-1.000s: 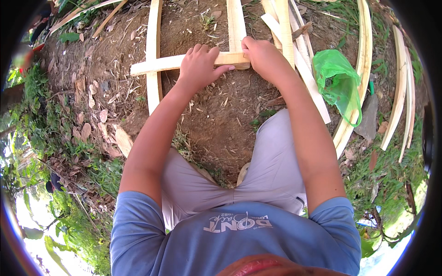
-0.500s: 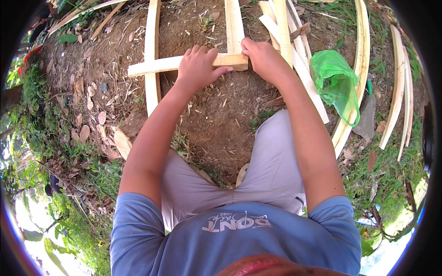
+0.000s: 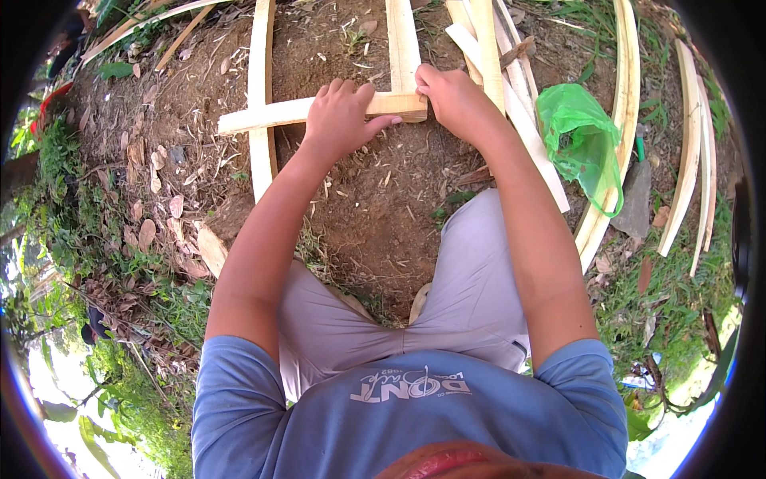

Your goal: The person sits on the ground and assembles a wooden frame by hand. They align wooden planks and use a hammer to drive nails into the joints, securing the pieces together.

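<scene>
wooden crosspiece [image 3: 279, 112] lies over two long slats [image 3: 404, 48], right end at right slat's near end. your left hand [image 3: 341, 118] clasps its middle, thumb pointing right; your right hand [image 3: 453, 94] curled at right end, can't tell if gripping. open soil [image 3: 371, 207] nearer you; green bag [image 3: 586, 132] right.

Ground before me: brown earth [image 3: 383, 231], bare in the middle; dry leaves [image 3: 147, 233] to my left, grass [image 3: 678, 295] to my right. Lying on it: one long board [image 3: 260, 72], left; a second board [image 3: 403, 48], centre; a loose pile of strips [image 3: 490, 56], right; green plastic bag [image 3: 576, 104], one; beside it, a long plank [image 3: 626, 72]; narrow slats [image 3: 691, 144], farthest right.
</scene>
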`<state>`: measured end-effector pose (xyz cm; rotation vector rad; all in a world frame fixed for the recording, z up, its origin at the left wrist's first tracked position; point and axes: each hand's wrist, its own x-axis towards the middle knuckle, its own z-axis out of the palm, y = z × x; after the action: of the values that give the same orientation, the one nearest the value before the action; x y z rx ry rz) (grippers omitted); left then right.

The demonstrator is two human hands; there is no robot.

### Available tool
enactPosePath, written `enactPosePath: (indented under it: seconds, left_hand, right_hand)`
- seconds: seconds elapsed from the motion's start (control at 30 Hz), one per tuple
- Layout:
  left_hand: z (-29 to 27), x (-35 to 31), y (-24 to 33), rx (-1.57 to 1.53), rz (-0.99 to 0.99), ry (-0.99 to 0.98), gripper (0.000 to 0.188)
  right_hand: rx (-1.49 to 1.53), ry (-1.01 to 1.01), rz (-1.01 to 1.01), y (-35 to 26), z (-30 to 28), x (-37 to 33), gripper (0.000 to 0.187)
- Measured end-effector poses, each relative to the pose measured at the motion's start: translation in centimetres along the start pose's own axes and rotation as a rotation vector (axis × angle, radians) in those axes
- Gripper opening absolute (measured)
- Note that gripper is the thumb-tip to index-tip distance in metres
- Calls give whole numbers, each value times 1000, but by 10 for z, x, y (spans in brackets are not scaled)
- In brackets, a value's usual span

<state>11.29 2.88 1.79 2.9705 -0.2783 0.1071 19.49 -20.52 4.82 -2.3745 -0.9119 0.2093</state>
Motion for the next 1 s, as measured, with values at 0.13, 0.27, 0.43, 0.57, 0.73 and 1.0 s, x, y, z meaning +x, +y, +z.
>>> enactPosePath:
  seconds: [0.13,0.27,0.43,0.57,0.73,1.0]
  left_hand:
    - [-3,2,4,38,-13,-34,74]
    - [-9,1,7,119,-5,-60,82]
    - [-10,5,14,-43,119,152,73]
    - [-8,22,37,-577,127,192,53]
    - [-3,37,42,-731,-30,175,35]
    - [7,37,35,-922,-168,72,32]
  right_hand:
    - [10,29,-16,8,3,0,13]
    - [-10,60,-29,7,3,-1,16]
    - [-34,62,-66,7,2,2,13]
    - [-78,79,-91,5,4,1,10]
    - [-161,67,-76,3,1,1,16]
    - [-294,27,-79,-7,3,3,18]
